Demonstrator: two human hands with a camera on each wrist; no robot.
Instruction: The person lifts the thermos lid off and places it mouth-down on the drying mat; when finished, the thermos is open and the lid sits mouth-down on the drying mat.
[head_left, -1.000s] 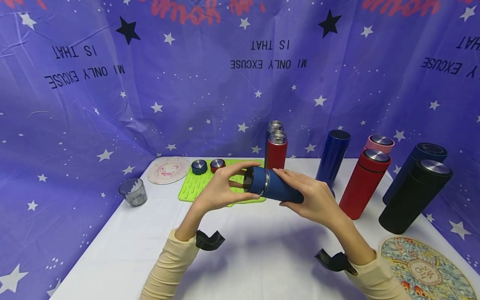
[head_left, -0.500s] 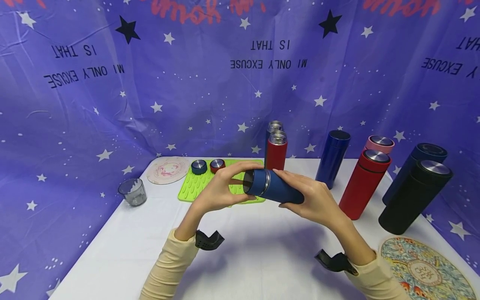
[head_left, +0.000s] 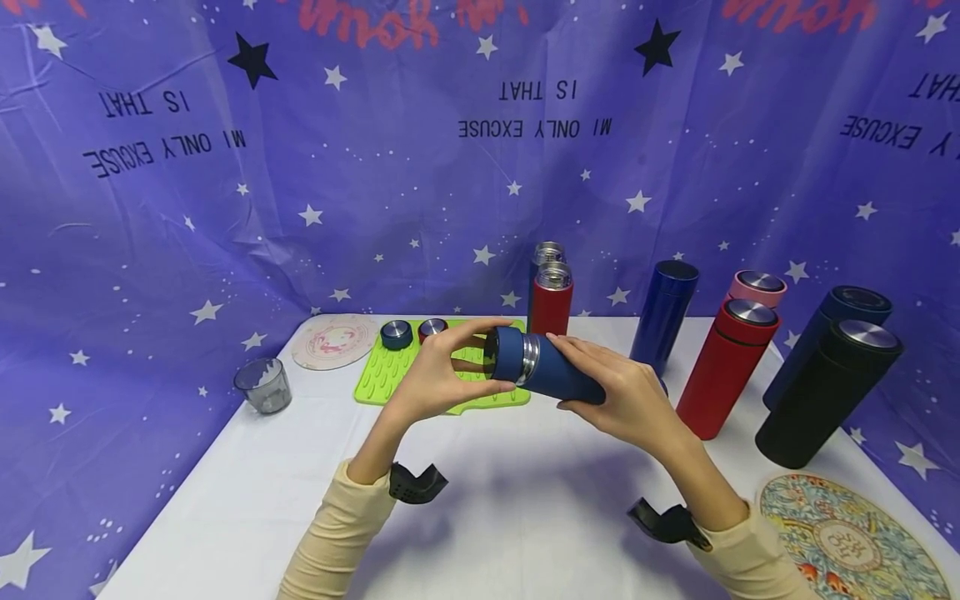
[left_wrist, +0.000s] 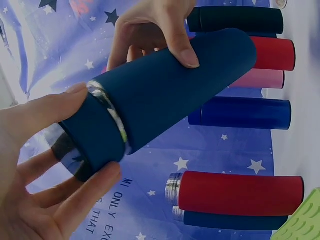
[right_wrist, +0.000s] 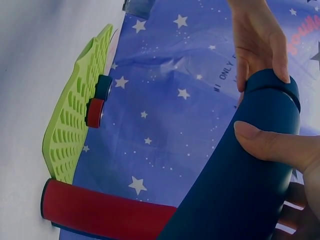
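Observation:
A dark blue thermos flask [head_left: 558, 368] is held tilted above the table, its cap end pointing left. My right hand [head_left: 633, 396] grips the body near its base. Thumb and fingers of my left hand [head_left: 435, 379] pinch the blue cap [head_left: 510, 352]. Between cap and body shows a shiny steel band [left_wrist: 109, 112]. In the right wrist view, the right thumb [right_wrist: 267, 145] lies along the flask. Behind, a red flask [head_left: 552, 310] with a bare steel neck stands in front of a blue one [head_left: 548, 249], also capless.
On a green ridged mat [head_left: 386, 375] lie a blue cap [head_left: 396, 335] and a red cap [head_left: 432, 327]. A grey clear cup [head_left: 266, 387] and a pale round mat [head_left: 333, 342] are left. Several capped flasks, including a red one [head_left: 727, 371], stand right, near a patterned round mat [head_left: 847, 533].
The cap has shifted slightly leftward, away from the flask body, and the steel band between them looks wider. Both hands keep their hold.

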